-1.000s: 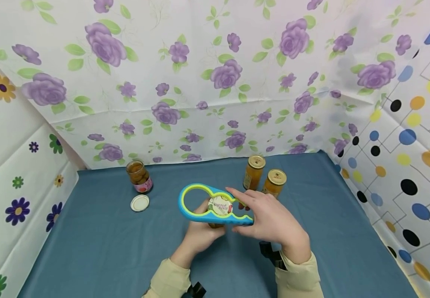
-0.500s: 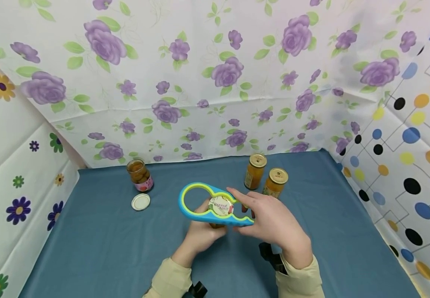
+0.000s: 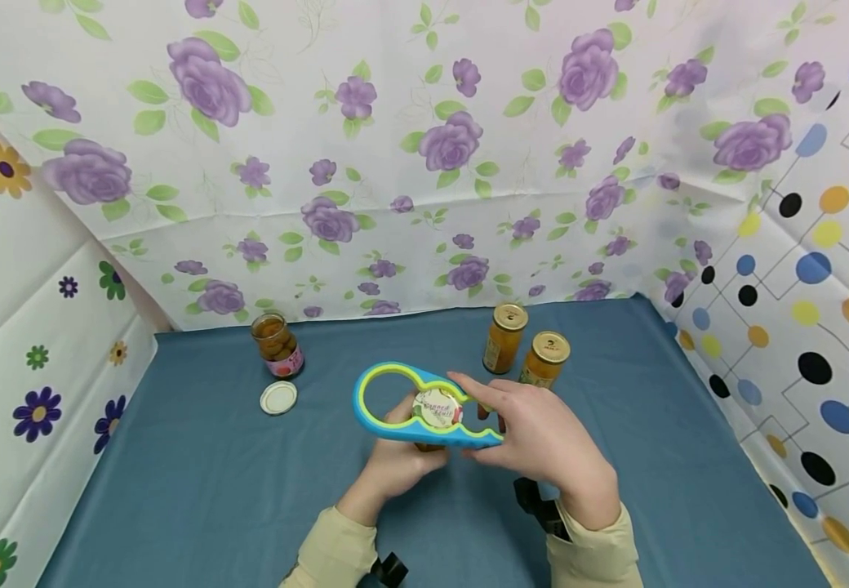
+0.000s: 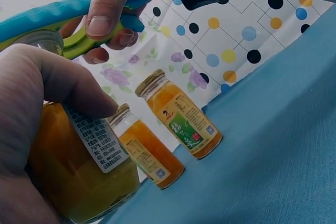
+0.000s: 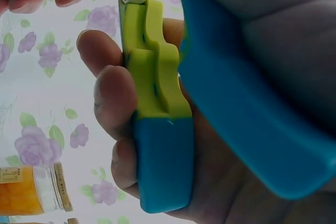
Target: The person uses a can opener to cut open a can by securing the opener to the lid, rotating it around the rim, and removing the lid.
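Our left hand [image 3: 400,467] grips the jar [image 4: 79,169] below its lid [image 3: 437,407]; around that, the opener [image 3: 415,431] lies sideways, right end clamped in our right hand [image 3: 544,431]; its bite we can't judge.

Since a second ago, the fingertips [image 3: 482,412] of our right hand [image 3: 553,429], seen through the gap in the blue and green jar opener [image 3: 413,429], show slightly lower and further right. Our head view has also shifted a little, so the open jar [image 3: 277,347], the loose lid [image 3: 278,398] and the two orange jars [image 3: 504,339] appear slightly higher and further right.
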Available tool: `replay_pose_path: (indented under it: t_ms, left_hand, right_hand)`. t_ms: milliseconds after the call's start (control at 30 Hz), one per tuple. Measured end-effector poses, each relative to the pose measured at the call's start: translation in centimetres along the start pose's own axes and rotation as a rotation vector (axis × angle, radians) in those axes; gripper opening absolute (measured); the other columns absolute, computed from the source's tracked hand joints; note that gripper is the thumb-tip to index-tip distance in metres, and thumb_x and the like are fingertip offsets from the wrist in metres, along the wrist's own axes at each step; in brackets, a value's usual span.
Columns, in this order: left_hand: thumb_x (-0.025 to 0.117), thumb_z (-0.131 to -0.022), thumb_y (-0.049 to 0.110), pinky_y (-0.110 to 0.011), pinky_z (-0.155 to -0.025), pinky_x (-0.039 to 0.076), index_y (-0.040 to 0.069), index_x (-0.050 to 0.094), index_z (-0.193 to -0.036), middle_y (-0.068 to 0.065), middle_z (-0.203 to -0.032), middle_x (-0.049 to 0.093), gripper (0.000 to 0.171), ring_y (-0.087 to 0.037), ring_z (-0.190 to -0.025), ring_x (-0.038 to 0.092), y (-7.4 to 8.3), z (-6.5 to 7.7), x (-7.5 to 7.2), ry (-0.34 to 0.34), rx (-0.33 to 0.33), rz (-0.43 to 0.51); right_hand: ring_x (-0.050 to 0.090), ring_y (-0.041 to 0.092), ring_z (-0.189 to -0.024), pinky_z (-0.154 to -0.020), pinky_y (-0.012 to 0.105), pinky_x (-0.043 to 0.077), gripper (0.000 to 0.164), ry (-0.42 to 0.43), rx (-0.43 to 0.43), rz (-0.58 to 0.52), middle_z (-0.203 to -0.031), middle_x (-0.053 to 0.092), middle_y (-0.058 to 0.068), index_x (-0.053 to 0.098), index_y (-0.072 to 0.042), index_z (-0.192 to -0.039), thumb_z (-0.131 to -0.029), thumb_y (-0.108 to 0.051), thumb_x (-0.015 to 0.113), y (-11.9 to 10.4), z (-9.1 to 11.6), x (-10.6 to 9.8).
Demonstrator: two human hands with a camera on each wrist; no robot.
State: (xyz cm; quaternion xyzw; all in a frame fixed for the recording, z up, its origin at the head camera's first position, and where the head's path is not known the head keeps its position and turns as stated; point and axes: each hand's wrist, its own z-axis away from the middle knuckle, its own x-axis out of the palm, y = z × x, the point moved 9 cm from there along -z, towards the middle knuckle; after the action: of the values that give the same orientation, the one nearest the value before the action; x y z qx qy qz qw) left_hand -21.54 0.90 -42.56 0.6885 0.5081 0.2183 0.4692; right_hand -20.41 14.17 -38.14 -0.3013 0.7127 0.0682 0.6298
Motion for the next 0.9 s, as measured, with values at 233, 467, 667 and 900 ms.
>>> replay_pose_path:
  t_ms: [233, 467, 667, 900]
  left_hand:
    - [0.068, -0.065, -0.019, -0.032, -0.065, 0.047, 0.003, 0.054, -0.128, -0.010, -0.104, 0.062, 0.068, -0.017, -0.075, 0.053, 0.4, 0.1, 0.1, -0.043, 0.026, -0.028]
    - [0.071, -0.065, -0.014, -0.032, -0.069, 0.048, -0.001, 0.057, -0.121, -0.011, -0.101, 0.066, 0.059, -0.017, -0.079, 0.055, 1.1, 0.1, 0.5, -0.168, 0.075, -0.037]
    - [0.072, -0.066, -0.012, -0.029, -0.064, 0.050, 0.008, 0.059, -0.118, -0.003, -0.091, 0.065, 0.056, -0.013, -0.071, 0.055, -1.4, 0.8, 1.3, -0.331, 0.031, 0.027]
    - [0.073, -0.071, -0.006, -0.029, -0.072, 0.048, 0.013, 0.059, -0.124, -0.001, -0.093, 0.065, 0.057, -0.015, -0.077, 0.057, -3.9, 1.7, 1.7, -0.481, -0.127, 0.106]
  right_hand:
    - [0.042, 0.002, -0.055, -0.049, 0.024, 0.041, 0.093, -0.012, -0.019, -0.008, -0.077, 0.047, -0.019, 0.037, -0.039, -0.152, -0.073, -0.047, 0.085, -0.1, 0.2, -0.2]
    - [0.047, 0.000, -0.063, -0.054, 0.024, 0.044, 0.096, -0.034, -0.047, -0.039, -0.084, 0.054, -0.018, 0.031, -0.046, -0.151, -0.072, -0.047, 0.086, -0.2, 0.7, -0.5]
    - [0.052, 0.000, -0.069, -0.059, 0.024, 0.048, 0.095, -0.069, -0.058, -0.075, -0.090, 0.057, -0.020, 0.034, -0.048, -0.149, -0.071, -0.047, 0.087, -0.2, 1.0, -0.2]
    - [0.052, 0.002, -0.071, -0.060, 0.026, 0.047, 0.097, -0.082, -0.114, -0.096, -0.092, 0.056, -0.023, 0.032, -0.049, -0.149, -0.069, -0.047, 0.088, -0.8, 1.1, -0.3]
